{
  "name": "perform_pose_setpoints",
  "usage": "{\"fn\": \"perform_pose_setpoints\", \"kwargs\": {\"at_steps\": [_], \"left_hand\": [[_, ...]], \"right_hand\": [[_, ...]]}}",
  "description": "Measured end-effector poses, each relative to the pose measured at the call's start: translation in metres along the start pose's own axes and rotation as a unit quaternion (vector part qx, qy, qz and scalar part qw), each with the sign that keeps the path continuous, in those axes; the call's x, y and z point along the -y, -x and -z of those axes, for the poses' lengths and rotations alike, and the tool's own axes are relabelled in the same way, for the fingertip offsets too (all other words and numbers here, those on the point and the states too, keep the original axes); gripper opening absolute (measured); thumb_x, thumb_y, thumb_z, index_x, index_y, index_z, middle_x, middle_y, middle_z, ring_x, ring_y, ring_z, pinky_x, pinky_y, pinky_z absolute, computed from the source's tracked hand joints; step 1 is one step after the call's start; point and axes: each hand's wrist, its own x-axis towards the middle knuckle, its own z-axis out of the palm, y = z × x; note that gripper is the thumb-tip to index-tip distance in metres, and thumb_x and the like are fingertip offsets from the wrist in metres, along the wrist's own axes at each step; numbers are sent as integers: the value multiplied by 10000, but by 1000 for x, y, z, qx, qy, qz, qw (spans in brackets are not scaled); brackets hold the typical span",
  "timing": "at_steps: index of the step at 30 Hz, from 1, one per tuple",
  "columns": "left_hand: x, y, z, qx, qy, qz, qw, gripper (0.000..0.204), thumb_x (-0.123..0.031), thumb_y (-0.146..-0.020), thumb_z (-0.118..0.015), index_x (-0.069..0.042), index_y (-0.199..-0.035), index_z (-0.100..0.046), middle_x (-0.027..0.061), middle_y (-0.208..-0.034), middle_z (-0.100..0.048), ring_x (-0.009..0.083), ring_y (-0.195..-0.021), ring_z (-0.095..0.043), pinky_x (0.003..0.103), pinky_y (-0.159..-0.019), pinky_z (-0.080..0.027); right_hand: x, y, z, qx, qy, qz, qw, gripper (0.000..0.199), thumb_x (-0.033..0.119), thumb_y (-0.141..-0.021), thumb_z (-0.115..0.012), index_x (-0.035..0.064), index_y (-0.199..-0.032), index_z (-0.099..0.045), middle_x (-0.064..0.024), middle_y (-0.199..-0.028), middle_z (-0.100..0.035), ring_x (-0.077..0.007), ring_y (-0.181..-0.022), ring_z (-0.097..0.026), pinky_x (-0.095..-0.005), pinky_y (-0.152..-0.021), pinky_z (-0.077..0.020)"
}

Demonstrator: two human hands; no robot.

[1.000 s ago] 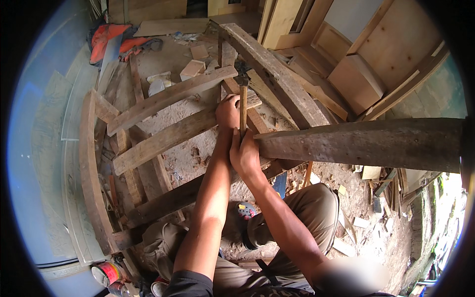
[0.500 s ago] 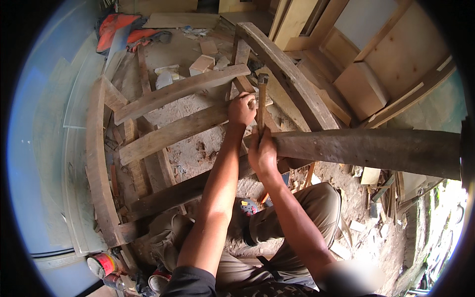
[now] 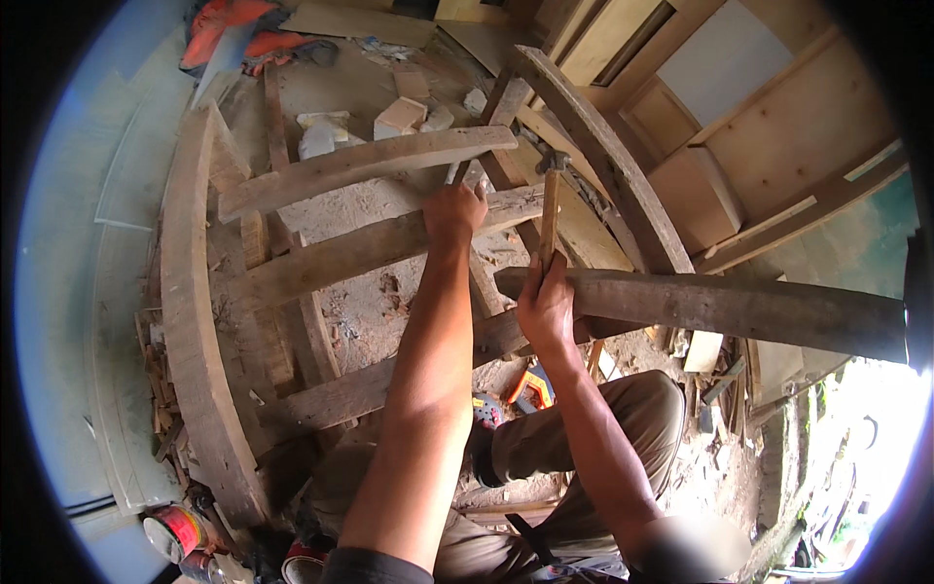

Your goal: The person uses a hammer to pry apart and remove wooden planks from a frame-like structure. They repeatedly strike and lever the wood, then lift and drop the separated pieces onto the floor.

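My right hand is closed round the wooden handle of a hammer, whose dark metal head points up and away from me. That hand is beside the near end of a thick dark beam running off to the right. My left hand is closed over the middle rail of a weathered wooden frame. A narrow pale piece shows beyond its fingers, but its kind is hard to make out. Just past that hand lies another curved rail of the frame.
The frame's long side pieces stand at left and far right. Wood scraps and an orange-and-dark cloth lie beyond. An orange-handled tool is near my foot. Paint cans stand at lower left; wooden panels lean upper right.
My left hand has moved left and slightly nearer along the rail. My right hand, with the hammer, has shifted right and a little nearer, so the hands are farther apart. The view has shifted slightly.
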Motion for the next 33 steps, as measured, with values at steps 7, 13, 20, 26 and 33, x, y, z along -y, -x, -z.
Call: {"fn": "perform_pose_setpoints", "kwargs": {"at_steps": [7,13,20,26,33], "left_hand": [[-12,2,4,36,-6,-15,999,592,-550,-976,-395,-76,-1075,-734,149,-1059,-722,301,-999,-698,406,-861,-546],[-7,3,6,61,13,-44,997,623,-587,-953,-421,-57,-1044,-735,174,-1053,-718,295,-968,-706,422,-848,-546],[-6,1,5,45,9,-18,999,601,-573,-956,-427,-66,-1039,-740,161,-1070,-718,285,-963,-705,413,-843,-539],[-10,6,5,55,4,-24,998,582,-566,-951,-438,-77,-1044,-739,162,-1069,-718,281,-967,-706,421,-834,-538],[-20,9,16,94,38,-8,995,509,-511,-953,-470,-74,-1066,-705,142,-1094,-705,275,-1032,-674,442,-901,-514]], "right_hand": [[1,-8,-5,-42,44,25,998,236,234,-1029,-464,0,-998,-463,-301,-683,-586,-509,-663,-604,-547,-527,-424],[-7,-5,-8,-48,100,33,993,283,280,-1032,-457,-2,-1011,-471,-292,-702,-598,-502,-666,-605,-535,-551,-440],[13,-3,-5,-43,60,-4,997,232,197,-1006,-480,-19,-1078,-437,-367,-754,-591,-560,-761,-593,-600,-586,-442],[-8,-5,2,-57,145,-25,987,230,238,-1014,-479,9,-1029,-495,-273,-760,-642,-506,-737,-636,-521,-591,-483],[9,-16,20,-84,73,40,993,296,286,-1015,-490,-7,-1013,-527,-212,-671,-590,-409,-617,-594,-470,-584,-454]]}}
